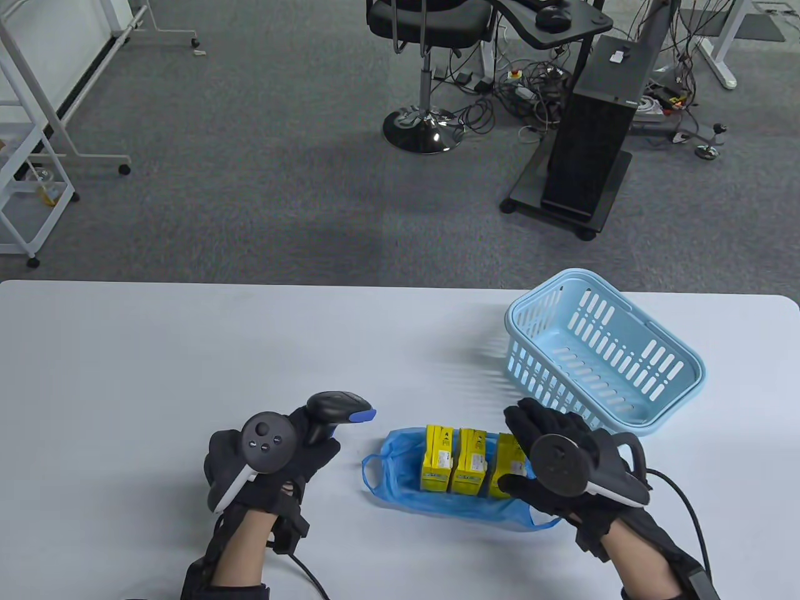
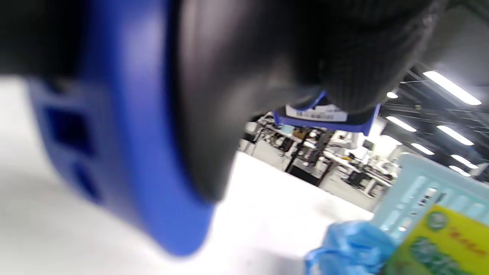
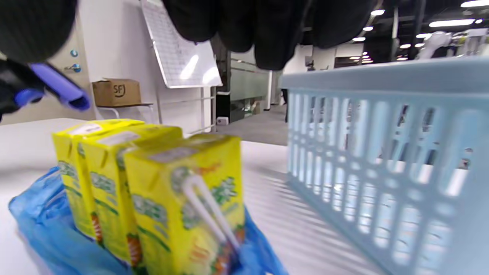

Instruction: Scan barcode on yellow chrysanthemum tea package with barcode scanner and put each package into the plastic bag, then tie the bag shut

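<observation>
Left hand point(image 1: 275, 456) gripping, right hand point(image 1: 550, 456) spread.

3 tea packages point(image 1: 467, 460) are standing side by side in a row inside the plastic bag point(image 1: 400, 484), which is lying on the table point(image 1: 156, 362). The basket point(image 1: 603, 353) is sitting behind and to the right of the bag, near it. The barcode scanner point(image 1: 334, 412) is being held just left of the bag by the left hand point(image 1: 269, 462). The right hand point(image 1: 562, 465) is being held at the bag's right end, beside the rightmost package.
</observation>
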